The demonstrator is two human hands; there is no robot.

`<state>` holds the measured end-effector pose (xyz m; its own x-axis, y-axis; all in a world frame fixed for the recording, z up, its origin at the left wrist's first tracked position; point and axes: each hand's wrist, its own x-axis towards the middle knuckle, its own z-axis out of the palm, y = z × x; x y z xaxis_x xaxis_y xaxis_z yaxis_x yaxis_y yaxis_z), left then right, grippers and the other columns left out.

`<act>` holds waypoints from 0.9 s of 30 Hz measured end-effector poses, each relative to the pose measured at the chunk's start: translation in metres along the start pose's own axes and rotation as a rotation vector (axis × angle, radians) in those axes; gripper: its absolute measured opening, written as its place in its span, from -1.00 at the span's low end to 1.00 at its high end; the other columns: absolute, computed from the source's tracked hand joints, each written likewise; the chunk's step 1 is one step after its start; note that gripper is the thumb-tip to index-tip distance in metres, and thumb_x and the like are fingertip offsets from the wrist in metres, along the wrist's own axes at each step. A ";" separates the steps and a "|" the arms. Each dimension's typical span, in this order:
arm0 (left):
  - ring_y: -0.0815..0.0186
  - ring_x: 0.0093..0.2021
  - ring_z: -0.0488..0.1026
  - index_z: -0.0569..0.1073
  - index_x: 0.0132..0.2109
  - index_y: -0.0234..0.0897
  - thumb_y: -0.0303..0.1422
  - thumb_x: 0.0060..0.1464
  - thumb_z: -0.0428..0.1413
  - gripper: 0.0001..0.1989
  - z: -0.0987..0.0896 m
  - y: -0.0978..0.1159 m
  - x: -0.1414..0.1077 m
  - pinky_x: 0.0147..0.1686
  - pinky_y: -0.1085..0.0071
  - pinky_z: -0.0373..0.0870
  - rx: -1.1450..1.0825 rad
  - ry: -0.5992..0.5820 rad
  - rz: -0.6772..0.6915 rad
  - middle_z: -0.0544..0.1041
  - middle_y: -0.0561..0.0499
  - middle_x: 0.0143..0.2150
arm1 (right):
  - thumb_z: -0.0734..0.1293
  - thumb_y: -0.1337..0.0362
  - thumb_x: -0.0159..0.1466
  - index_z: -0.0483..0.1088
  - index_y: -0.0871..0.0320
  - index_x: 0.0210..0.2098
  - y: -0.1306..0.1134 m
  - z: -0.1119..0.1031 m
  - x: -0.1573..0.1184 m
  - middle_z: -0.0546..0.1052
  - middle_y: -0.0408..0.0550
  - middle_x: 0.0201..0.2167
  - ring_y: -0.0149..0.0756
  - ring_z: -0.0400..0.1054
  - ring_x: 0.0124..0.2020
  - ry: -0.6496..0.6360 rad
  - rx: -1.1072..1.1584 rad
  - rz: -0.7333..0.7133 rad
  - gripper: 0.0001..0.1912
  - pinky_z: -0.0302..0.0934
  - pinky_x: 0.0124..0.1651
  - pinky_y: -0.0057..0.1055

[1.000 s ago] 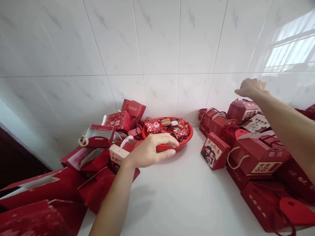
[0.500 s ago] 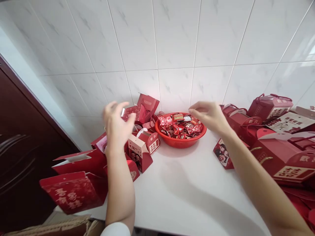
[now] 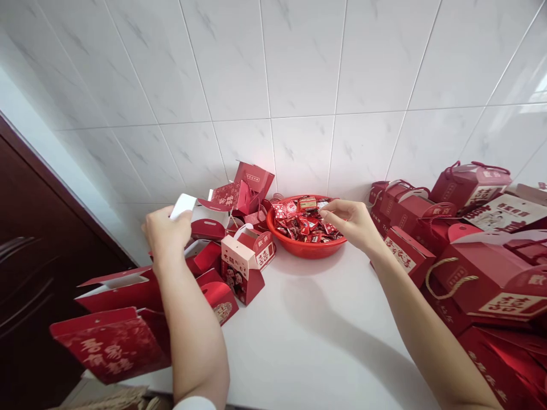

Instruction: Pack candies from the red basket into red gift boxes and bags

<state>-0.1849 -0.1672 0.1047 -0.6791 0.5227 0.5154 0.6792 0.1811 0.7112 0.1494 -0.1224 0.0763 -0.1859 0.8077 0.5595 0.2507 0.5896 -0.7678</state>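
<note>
My left hand point(image 3: 168, 230) is closed at the left cluster of red gift boxes, with a white cardboard flap point(image 3: 183, 206) between thumb and fingers. The box that this flap seems to belong to is mostly hidden behind the hand. My right hand point(image 3: 351, 222) hovers at the right side of a red plastic basin point(image 3: 307, 249), its thumb and fingertips pinched together just above the wrapped candies point(image 3: 305, 225). Whether anything sits in that pinch cannot be made out. Beside the basin stands a small gift box point(image 3: 241, 267) with a couple printed on it.
Open red gift boxes point(image 3: 115, 344) crowd the table's left edge, and more lean against the tiled wall point(image 3: 299, 68). Closed boxes with cord handles point(image 3: 491, 279) are piled on the right. The white table point(image 3: 294, 336) stretches between both groups. A dark red door point(image 3: 25, 273) stands at far left.
My left hand has gone from open and blurred to closed on the white flap, moving left and down. My right hand has lowered slightly towards the candies. The view has shifted a little.
</note>
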 end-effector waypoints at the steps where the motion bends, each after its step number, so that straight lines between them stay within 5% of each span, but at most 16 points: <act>1: 0.09 -0.24 0.52 0.46 -0.48 -0.20 -0.31 -0.05 0.16 -0.90 -0.005 0.005 -0.004 -0.26 0.19 0.34 -0.004 0.029 0.038 0.40 0.05 -0.61 | 0.41 0.09 0.16 0.52 0.12 -0.43 0.000 0.000 0.000 0.63 -0.04 -0.39 -0.16 0.53 -0.34 0.007 0.005 0.004 -0.78 0.41 -0.23 -0.28; 4: 0.31 -0.34 0.41 0.44 -0.44 -0.31 -0.26 0.07 0.14 -0.78 -0.021 0.021 -0.019 -0.39 0.30 0.14 -0.081 0.180 0.233 0.21 0.16 -0.63 | 0.42 0.07 0.16 0.54 0.12 -0.39 0.000 -0.002 -0.002 0.64 -0.02 -0.35 -0.16 0.53 -0.33 0.030 0.045 0.009 -0.77 0.41 -0.23 -0.28; 7: 0.36 -0.36 0.38 0.48 -0.36 -0.30 -0.22 0.14 0.13 -0.77 -0.027 0.038 -0.040 -0.42 0.39 0.09 -0.289 0.140 0.404 0.18 0.18 -0.57 | 0.43 0.05 0.17 0.56 0.13 -0.36 -0.003 -0.006 -0.004 0.63 -0.01 -0.35 -0.18 0.52 -0.35 0.046 0.082 0.005 -0.74 0.41 -0.21 -0.27; 9: 0.35 -0.38 0.39 0.55 -0.23 -0.25 -0.24 0.11 0.18 -0.82 -0.020 0.051 -0.056 -0.43 0.42 0.23 -0.382 -0.047 0.466 0.40 0.16 -0.47 | 0.44 0.02 0.18 0.56 0.12 -0.35 -0.007 -0.010 -0.006 0.63 -0.02 -0.36 -0.18 0.52 -0.35 0.054 0.099 0.008 -0.73 0.41 -0.21 -0.26; 11: 0.32 -0.33 0.46 0.55 -0.06 -0.21 -0.28 0.12 0.15 -0.75 -0.006 0.064 -0.072 -0.37 0.42 0.34 -0.393 -0.366 0.581 0.57 0.09 -0.27 | 0.44 0.00 0.18 0.56 0.10 -0.35 -0.010 -0.015 -0.007 0.63 -0.02 -0.34 -0.19 0.51 -0.34 0.053 0.119 0.016 -0.72 0.41 -0.21 -0.27; 15: 0.25 -0.17 0.54 0.44 0.11 -0.10 -0.44 0.15 0.03 -0.61 0.034 0.084 -0.100 -0.19 0.38 0.42 -0.239 -0.902 0.808 0.58 0.05 0.01 | 0.45 -0.03 0.19 0.58 0.11 -0.32 -0.006 -0.028 -0.008 0.63 -0.01 -0.30 -0.21 0.51 -0.31 -0.073 0.091 0.058 -0.68 0.40 -0.22 -0.31; 22: 0.30 -0.41 0.43 0.48 -0.27 -0.22 -0.62 0.03 -0.08 -0.70 0.084 0.090 -0.108 -0.39 0.43 0.24 -0.072 -1.182 0.943 0.52 0.09 -0.40 | 0.35 0.02 0.28 0.59 0.15 -0.24 0.009 -0.045 -0.005 0.61 -0.04 -0.32 -0.26 0.45 -0.30 -0.550 -0.138 0.028 -0.67 0.32 -0.24 -0.39; 27: 0.29 -0.31 0.48 0.57 -0.22 -0.23 -0.60 0.05 -0.10 -0.63 0.103 0.082 -0.101 -0.30 0.45 0.27 -0.059 -1.250 0.879 0.59 0.05 -0.33 | 0.31 0.12 0.29 0.60 0.17 -0.19 0.018 -0.033 -0.001 0.59 -0.07 -0.34 -0.33 0.39 -0.36 -0.829 -0.252 0.015 -0.70 0.21 -0.28 -0.44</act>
<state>-0.0318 -0.1193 0.0618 0.6027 0.7948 0.0719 0.6966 -0.5679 0.4385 0.1857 -0.1130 0.0722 -0.7890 0.6109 0.0663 0.4436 0.6409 -0.6264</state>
